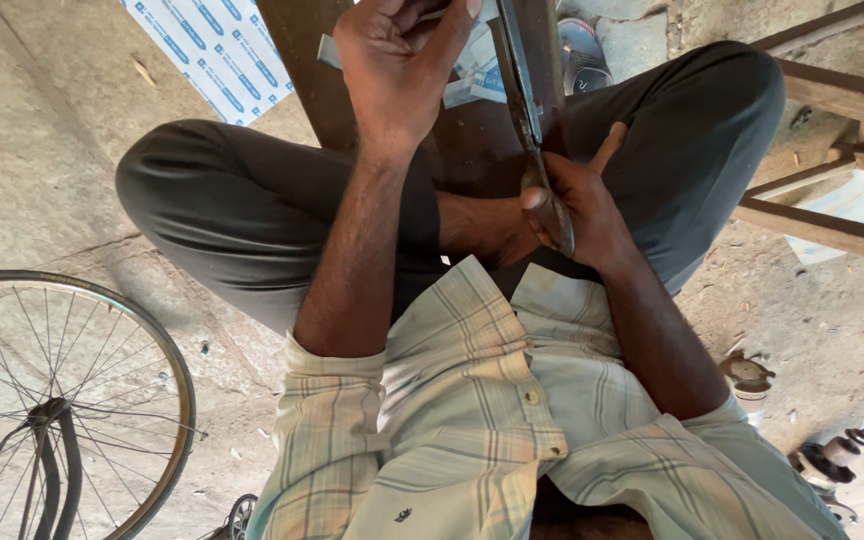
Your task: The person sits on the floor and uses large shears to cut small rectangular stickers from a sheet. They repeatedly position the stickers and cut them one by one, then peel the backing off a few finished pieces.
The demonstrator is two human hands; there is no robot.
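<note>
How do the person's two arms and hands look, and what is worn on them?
Both forearms are bare. The left hand and the right hand wear no gloves; no rings or watch show. The sleeves of a pale checked shirt, cream with green and peach lines, are rolled up near the elbows.

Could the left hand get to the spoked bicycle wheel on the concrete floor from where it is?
Probably not without letting go: the left hand is up at the dark wooden board, and the spoked bicycle wheel lies apart, beyond the bent knee.
</note>
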